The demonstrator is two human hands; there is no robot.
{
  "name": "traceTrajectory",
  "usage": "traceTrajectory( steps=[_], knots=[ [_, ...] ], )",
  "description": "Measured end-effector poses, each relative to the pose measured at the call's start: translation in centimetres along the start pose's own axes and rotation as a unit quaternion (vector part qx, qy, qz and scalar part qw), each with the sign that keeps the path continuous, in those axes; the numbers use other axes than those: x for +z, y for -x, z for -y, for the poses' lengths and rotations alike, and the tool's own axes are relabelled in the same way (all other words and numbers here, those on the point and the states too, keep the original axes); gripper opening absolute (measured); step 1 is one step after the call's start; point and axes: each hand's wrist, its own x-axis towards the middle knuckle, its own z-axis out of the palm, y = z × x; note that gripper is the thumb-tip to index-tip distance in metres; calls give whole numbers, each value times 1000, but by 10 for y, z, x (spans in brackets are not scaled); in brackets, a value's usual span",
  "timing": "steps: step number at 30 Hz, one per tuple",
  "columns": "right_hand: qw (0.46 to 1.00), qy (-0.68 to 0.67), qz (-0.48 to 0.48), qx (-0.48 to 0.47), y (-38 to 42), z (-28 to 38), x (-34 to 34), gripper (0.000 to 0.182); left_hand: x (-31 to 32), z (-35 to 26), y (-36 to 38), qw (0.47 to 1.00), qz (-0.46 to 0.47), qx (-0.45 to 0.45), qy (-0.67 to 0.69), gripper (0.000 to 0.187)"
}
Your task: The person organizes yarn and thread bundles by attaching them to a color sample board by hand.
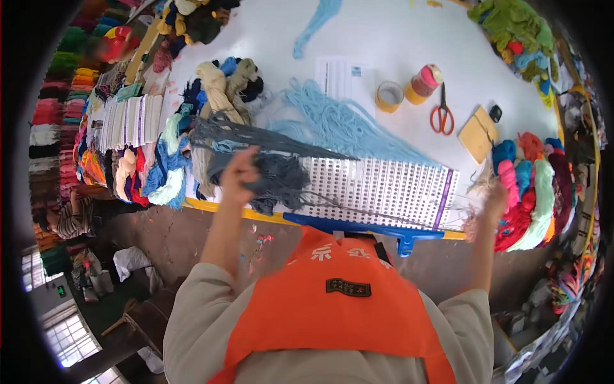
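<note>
My left hand (240,174) is over a dark grey-blue bundle of yarn (281,182) at the table's front edge. Its fingers look apart, though motion blurs them. Long dark grey strands (288,142) stretch rightward from behind this hand. A white board with rows of holes (377,192) and a purple stripe lies in front of me, and thin grey yarn (377,214) runs across it toward my right hand (494,202). That hand is blurred and appears closed beside beige fuzzy strands (481,182); what its fingers hold is hidden. Light blue yarn (339,121) spreads behind the board.
Tape (389,96), a yarn cone (425,84), red-handled scissors (442,118) and a tan pad (478,136) lie on the white table (256,38). Coloured skeins (527,192) crowd the right end. More skeins (167,160) and stacked white strips (133,120) are left.
</note>
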Motion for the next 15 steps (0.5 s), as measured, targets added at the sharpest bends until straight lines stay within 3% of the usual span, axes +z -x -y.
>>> traceTrajectory(
  steps=[1,2,3,5,6,10,12,14,15],
  knots=[
    [963,-167,173,120,13,-18,48,25,25,37,-12,998,-11,-54,-21,33],
    [981,90,128,-114,48,31,112,27,40,73,-33,990,-39,-134,2,33],
    [965,96,243,-2,70,115,150,27,48,107,-49,989,-15,-150,-14,28],
    [913,164,372,29,107,164,216,24,72,157,-80,974,-69,-168,-136,21],
    [902,152,402,-39,121,173,238,23,84,175,-91,963,-84,-170,-191,20],
    [884,164,432,-68,137,172,287,20,100,230,-126,946,-100,-163,-260,21],
    [884,164,426,-100,137,167,295,19,104,243,-136,878,-114,-181,-428,26],
    [879,160,439,-94,135,167,293,17,95,258,-139,872,-103,-157,-452,32],
    [875,157,448,-91,134,167,292,15,93,261,-140,840,-67,-87,-531,31]
  ],
)
